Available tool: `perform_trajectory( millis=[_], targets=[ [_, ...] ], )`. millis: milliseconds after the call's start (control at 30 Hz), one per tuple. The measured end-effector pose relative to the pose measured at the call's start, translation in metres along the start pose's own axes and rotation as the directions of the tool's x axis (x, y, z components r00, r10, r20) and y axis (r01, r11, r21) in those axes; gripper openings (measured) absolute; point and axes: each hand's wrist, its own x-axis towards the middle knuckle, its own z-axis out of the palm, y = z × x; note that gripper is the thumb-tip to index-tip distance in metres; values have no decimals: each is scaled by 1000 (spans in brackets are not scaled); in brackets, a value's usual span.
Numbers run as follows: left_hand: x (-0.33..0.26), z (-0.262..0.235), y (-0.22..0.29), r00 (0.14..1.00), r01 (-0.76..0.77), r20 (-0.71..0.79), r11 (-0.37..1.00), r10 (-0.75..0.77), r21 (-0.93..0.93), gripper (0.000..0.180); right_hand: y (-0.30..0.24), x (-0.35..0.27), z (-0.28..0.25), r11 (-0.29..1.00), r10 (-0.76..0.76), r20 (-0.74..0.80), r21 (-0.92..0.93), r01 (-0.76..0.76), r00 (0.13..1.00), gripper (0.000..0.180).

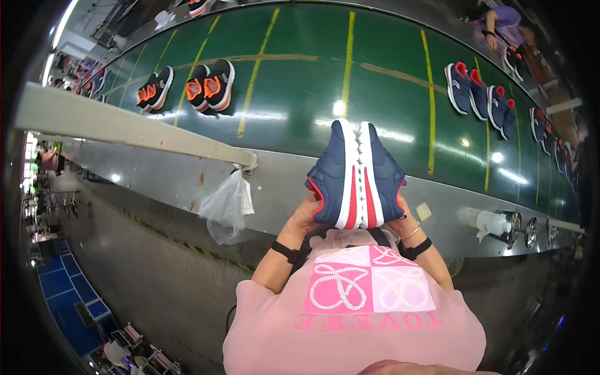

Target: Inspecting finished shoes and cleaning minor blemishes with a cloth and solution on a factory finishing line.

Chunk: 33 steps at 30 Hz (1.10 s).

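Two navy sneakers with white soles and red trim are held side by side, sole against sole, toes pointing away from me over the near edge of the belt. My left hand (307, 211) grips the heel end of the left sneaker (332, 174), its fingers partly inside the red-lined opening. At the heel of the right sneaker (382, 174), my right hand (402, 219) is closed round it, mostly hidden behind the shoe. Black bands circle both wrists.
Beyond the sneakers runs a green conveyor belt (300, 94) with yellow cross lines. Black-and-orange shoes (215, 86) stand on its left, more navy sneakers (459, 87) on its right. A beige bar (131, 125), a plastic bag (225, 206) and a white roll (494, 223) are along the near side. Another person (503, 28) works across the belt.
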Motion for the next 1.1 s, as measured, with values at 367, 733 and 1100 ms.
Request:
perform_trajectory(
  millis=[367,733,1100],
  targets=[
    [14,4,-30,998,41,51,978,-31,-206,70,-19,-19,-6,997,9,-18,77,-7,1000,46],
    [12,15,-39,996,27,83,987,-14,-156,66,-25,-35,-22,998,1,31,70,-3,1000,43],
    [12,5,-47,996,26,93,993,-15,-113,67,-40,-50,-6,933,-49,-38,-357,33,998,37]
  ],
)
